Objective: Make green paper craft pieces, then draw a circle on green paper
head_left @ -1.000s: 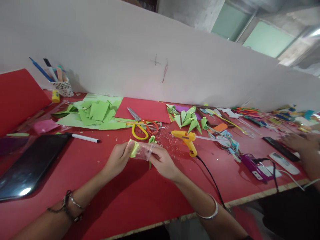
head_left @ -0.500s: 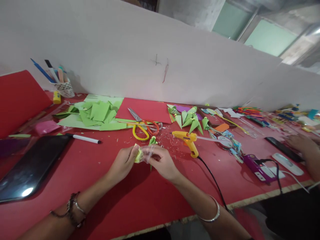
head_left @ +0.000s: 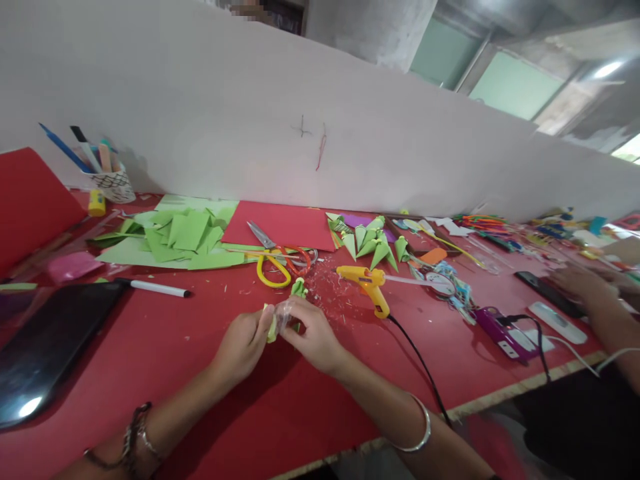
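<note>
My left hand (head_left: 244, 343) is closed on a small yellow packet (head_left: 271, 329) above the red table (head_left: 210, 393). Pinched in the fingers of my right hand (head_left: 316, 337) is the clear plastic (head_left: 284, 313) at the packet's right side. A green paper cone (head_left: 299, 289) lies just behind my right fingers, partly hidden by them. Beyond my hands are yellow-handled scissors (head_left: 273, 268) and orange-handled scissors (head_left: 299, 265). A yellow glue gun (head_left: 367, 283) rests to the right of my right hand.
Green paper pieces (head_left: 187, 233) and red sheets (head_left: 283, 223) lie by the wall. Several green cones (head_left: 373, 240) sit behind the glue gun, whose cord runs to the front edge. A black tray (head_left: 55, 340) is at left; another person's hand (head_left: 575, 280) is at far right.
The view has shifted slightly, so the table items appear further left. My hands stay together at the packet, and the yellow part shows narrower between my fingers.
</note>
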Demonstrator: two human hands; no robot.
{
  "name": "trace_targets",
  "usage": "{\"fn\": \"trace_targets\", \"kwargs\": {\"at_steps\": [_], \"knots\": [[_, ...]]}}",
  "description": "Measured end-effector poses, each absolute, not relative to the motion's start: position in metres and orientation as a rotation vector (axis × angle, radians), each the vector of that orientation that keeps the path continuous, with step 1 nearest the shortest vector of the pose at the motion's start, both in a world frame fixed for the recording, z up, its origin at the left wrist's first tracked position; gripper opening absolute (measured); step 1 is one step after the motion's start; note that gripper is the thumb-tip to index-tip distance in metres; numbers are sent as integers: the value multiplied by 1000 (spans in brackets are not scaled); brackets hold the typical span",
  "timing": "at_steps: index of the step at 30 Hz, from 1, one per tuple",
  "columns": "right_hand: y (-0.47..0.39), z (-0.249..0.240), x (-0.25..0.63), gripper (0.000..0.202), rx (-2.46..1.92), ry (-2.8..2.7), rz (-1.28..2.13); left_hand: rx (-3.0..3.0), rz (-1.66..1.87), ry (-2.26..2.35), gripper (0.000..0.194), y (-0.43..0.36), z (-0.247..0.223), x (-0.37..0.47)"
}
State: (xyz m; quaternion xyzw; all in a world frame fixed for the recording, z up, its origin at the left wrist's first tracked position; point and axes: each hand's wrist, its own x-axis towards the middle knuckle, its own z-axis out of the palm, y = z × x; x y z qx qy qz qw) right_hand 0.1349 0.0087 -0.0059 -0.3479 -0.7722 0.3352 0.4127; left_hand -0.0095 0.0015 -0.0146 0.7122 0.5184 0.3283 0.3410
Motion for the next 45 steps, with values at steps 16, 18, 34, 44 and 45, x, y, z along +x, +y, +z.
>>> {"fn": "trace_targets", "kwargs": {"at_steps": [16,18,34,44,45], "knots": [[7,0,144,9,-909,-1933,565,1518,851,1054,43,6,-5,-6],[7,0,144,8,-914,-1872,573,1503,860,1047,43,7,-6,-6],[23,-5,152,25,-959,-1474,965,1477,995,1208,42,21,-4,-15],[26,-8,153,11,-939,-1445,1183,1492,1122,1373,41,42,-11,-42],[26,-8,153,10,-942,-1443,1178,1506,1122,1412,41,45,-11,-46]]}}
